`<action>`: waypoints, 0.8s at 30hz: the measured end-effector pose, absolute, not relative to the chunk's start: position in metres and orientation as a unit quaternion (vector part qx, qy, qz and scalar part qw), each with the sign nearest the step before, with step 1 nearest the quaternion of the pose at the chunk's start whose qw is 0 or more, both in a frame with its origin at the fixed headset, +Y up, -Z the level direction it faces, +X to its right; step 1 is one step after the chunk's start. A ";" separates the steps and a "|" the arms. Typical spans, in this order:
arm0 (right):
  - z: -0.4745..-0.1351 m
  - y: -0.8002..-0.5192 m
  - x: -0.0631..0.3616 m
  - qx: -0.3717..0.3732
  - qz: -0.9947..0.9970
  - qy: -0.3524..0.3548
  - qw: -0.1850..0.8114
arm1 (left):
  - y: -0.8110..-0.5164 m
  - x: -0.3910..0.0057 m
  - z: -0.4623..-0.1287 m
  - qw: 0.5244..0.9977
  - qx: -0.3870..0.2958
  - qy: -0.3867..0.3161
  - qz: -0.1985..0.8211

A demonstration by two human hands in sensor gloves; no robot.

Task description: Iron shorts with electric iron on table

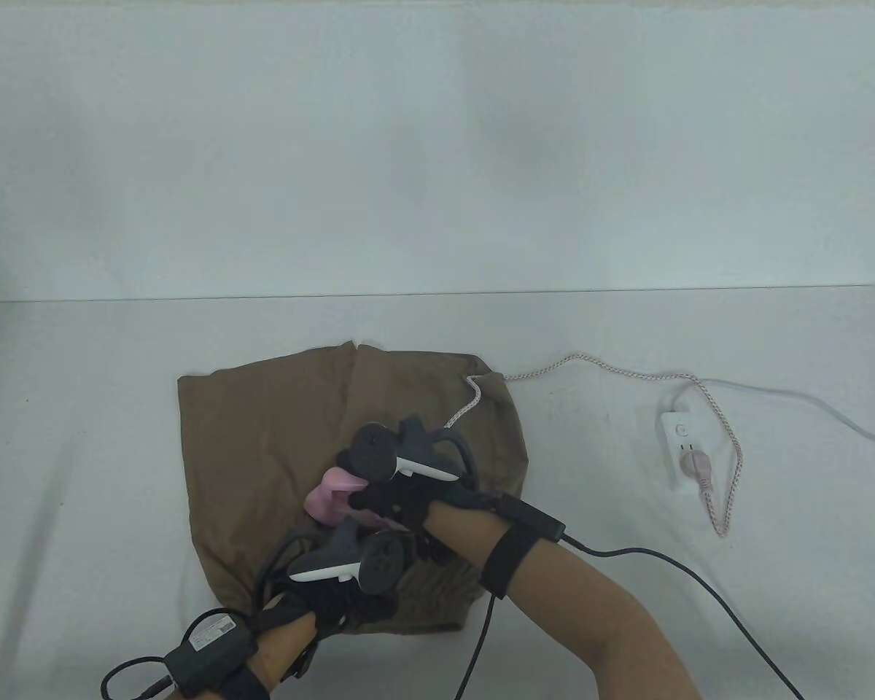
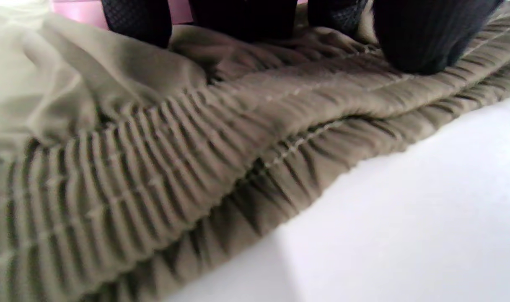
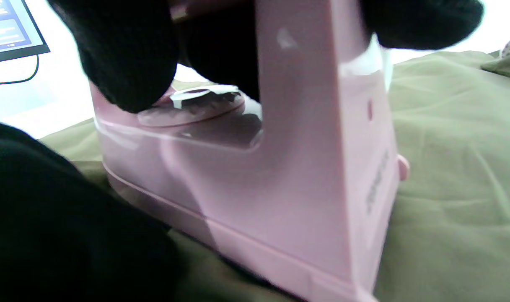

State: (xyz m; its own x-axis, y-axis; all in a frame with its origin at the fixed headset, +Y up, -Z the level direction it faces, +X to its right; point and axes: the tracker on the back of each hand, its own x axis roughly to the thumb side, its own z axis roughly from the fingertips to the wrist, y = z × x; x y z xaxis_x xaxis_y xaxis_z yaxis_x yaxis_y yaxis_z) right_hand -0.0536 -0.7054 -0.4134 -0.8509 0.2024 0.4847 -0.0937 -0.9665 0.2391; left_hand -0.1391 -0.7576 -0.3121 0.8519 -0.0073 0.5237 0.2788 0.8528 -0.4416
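Table view: the brown shorts (image 1: 277,452) lie flat on the white worktop (image 1: 80,437), waistband at the near edge, legs toward the far edge; the long axis runs near to far. The pink iron (image 1: 333,499) sits on the shorts near the waistband; its nose direction cannot be told here, since the hands cover it. The right hand (image 1: 401,496) is curled around the iron's handle; the left hand (image 1: 335,583) rests on the waistband just beside the iron. A braided cord (image 1: 590,362) runs from the iron across the shorts to a pink plug (image 1: 694,467) seated in a white power strip (image 1: 682,448) at the right.

Left wrist view: the gloved fingers (image 2: 418,37) lie straight and press on the gathered elastic waistband (image 2: 154,167); the grip is open, holding nothing.

Right wrist view: the iron (image 3: 280,167) stands soleplate down on the fabric; dark gloved fingers (image 3: 125,63) wrap its handle, the grip closed around it.
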 end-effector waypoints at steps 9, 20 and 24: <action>-0.401 -0.708 -0.016 0.244 0.962 0.100 0.069 | -0.757 -0.139 -0.312 0.926 -0.259 -0.261 -0.080; -0.385 -0.705 0.051 0.193 0.974 0.106 0.059 | -0.757 -0.139 -0.311 0.926 -0.260 -0.261 -0.080; -0.381 -0.704 0.066 0.183 0.976 0.109 0.053 | -0.757 -0.139 -0.311 0.926 -0.261 -0.261 -0.079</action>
